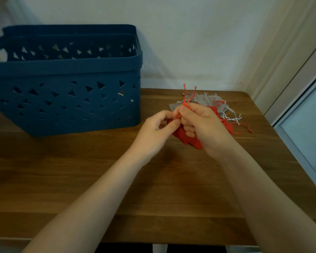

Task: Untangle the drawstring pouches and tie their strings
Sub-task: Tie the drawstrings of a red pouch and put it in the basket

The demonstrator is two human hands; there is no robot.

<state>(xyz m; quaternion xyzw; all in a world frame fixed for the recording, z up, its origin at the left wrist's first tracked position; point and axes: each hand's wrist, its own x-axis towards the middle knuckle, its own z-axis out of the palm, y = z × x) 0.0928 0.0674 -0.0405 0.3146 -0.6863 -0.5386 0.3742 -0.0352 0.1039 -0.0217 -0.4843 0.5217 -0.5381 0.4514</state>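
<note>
A red drawstring pouch [187,138] hangs between my two hands above the wooden table [153,189]. My right hand [204,125] grips its gathered top, and the red string ends [187,95] stick up from my thumb and forefinger. My left hand [156,130] pinches the pouch's left edge and string with thumb and forefinger. Behind my right hand lies a pile of grey pouches [204,101] with white strings [233,116], and more red cloth and red string [244,127] mixed in. Much of the held pouch is hidden by my fingers.
A large dark blue plastic basket [66,99] with triangular cutouts stands on the table at the left back. A pale wall rises behind. The table's right edge runs beside a light door frame [299,99]. The near table edge lies at the bottom.
</note>
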